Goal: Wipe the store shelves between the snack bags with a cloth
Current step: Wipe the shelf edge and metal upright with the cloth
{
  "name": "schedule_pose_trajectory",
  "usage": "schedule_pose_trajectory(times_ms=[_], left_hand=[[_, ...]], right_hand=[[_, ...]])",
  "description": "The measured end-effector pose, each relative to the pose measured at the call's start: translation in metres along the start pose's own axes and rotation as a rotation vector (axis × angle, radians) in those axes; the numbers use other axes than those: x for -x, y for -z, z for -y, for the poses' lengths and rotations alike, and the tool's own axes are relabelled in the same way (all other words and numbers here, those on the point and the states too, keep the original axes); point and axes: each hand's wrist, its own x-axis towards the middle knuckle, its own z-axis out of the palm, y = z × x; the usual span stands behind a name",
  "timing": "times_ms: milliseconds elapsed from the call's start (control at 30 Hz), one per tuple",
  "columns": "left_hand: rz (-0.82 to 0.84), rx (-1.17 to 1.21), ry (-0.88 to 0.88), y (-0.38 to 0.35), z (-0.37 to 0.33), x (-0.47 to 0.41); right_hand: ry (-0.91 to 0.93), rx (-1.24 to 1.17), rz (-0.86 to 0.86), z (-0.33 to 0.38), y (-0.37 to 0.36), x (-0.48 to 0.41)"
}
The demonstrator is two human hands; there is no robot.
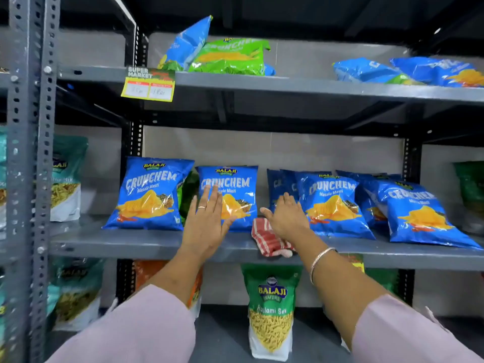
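A red-and-white striped cloth [267, 239] lies on the grey middle shelf [131, 244], in the gap between two blue Crunchem snack bags. My right hand [285, 218] rests flat over the cloth's far end, fingers spread, next to the blue bag on the right [332, 205]. My left hand [209, 221] is open and flat against the front of the middle blue bag [235, 184]. Another blue bag [149, 195] stands further left.
More blue bags [419, 213] lean at the right of the shelf. The upper shelf [288, 85] holds blue and green bags and a yellow price tag [149, 85]. Below stands a green Balaji bag [271, 310]. A perforated grey upright [31, 153] stands at left.
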Motion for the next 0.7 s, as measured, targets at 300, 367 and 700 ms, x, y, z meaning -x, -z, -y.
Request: schedule_pose_trajectory(times_ms=[300,367,700], left_hand=[[0.235,-0.020,0.036,-0.026,-0.006,0.034],[0.273,-0.004,0.048,-0.029,-0.006,0.037],[0.258,-0.034,0.057,-0.032,-0.008,0.039]], right_hand=[[-0.086,0.033,0.327,0.017,-0.031,-0.005],[-0.118,0.053,0.330,0.016,-0.037,-0.010],[-0.166,0.009,0.185,0.010,-0.035,-0.005]])
